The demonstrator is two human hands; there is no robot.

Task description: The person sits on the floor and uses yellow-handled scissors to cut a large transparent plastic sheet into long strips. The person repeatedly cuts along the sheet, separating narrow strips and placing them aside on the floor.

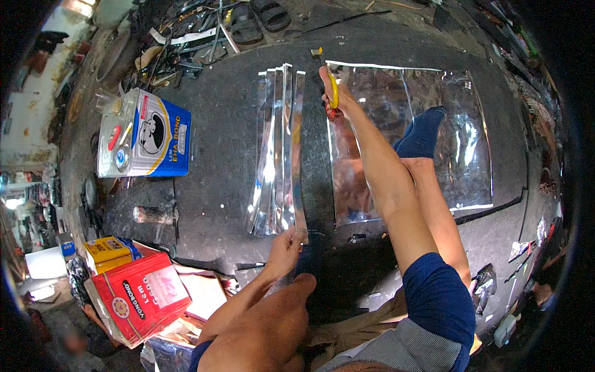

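A thin, mirror-like shiny sheet [365,204] lies flat on the dark floor, and my right foot in a blue sock [421,133] rests on it. Along its left side lie several long narrow shiny strips [273,149], overlapping and parallel. My left hand [285,249] is closed at the near end of the rightmost strip, fingertips pinching it. At the sheet's far left corner, my right hand [330,93] grips a hand tool with a curved yellow handle [335,93] and a bit of red. The tool's far tip passes the sheet's edge; its exact kind is unclear.
Left of the strips stands a blue and white metal can [167,139], with a jar [155,214] lying nearer. A red box [139,301] and a yellow can [111,251] sit at lower left. Scrap, tools and black sandals [271,15] crowd the far edge.
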